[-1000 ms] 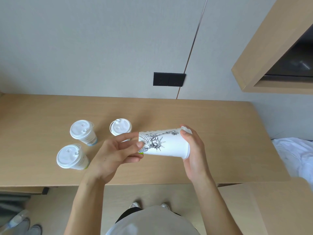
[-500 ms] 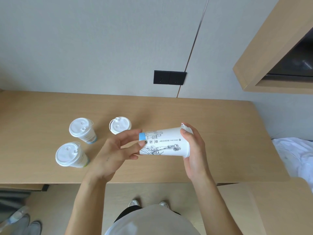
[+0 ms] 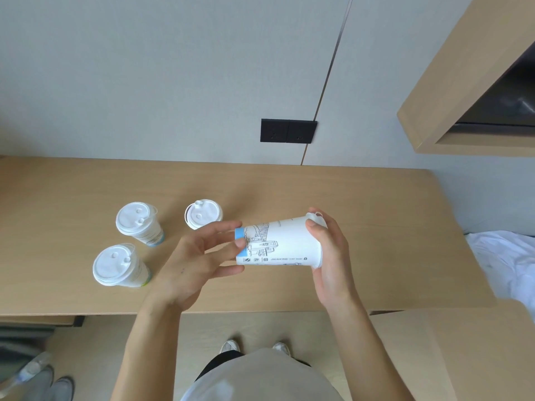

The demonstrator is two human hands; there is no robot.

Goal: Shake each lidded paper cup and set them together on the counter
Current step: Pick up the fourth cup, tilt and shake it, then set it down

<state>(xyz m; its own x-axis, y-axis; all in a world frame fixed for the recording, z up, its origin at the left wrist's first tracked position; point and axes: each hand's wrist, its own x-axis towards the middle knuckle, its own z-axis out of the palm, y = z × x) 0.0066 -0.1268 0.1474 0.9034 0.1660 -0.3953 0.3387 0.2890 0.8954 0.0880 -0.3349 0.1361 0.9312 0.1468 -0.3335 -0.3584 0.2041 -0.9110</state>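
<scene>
I hold a white paper cup [image 3: 285, 244] with line drawings and a blue base band sideways above the wooden counter [image 3: 376, 227]. My left hand [image 3: 199, 256] grips its base end with fingertips. My right hand [image 3: 330, 256] covers the lidded end on the right. Three other lidded white paper cups stand upright on the counter to the left: one at the back left [image 3: 139, 221], one at the front left [image 3: 117, 266], one [image 3: 202, 212] just behind my left fingers.
A black wall socket panel [image 3: 288, 131] sits on the grey wall above the counter. A wooden shelf box [image 3: 463, 91] juts out at the upper right. White cloth [image 3: 503, 256] lies past the counter's right end. A lower wooden surface [image 3: 463, 351] is at the front right.
The held cup has rotated about its long axis between my hands: the statue drawing turned away, and the blue band and small print came into view. The standing cups have not moved.
</scene>
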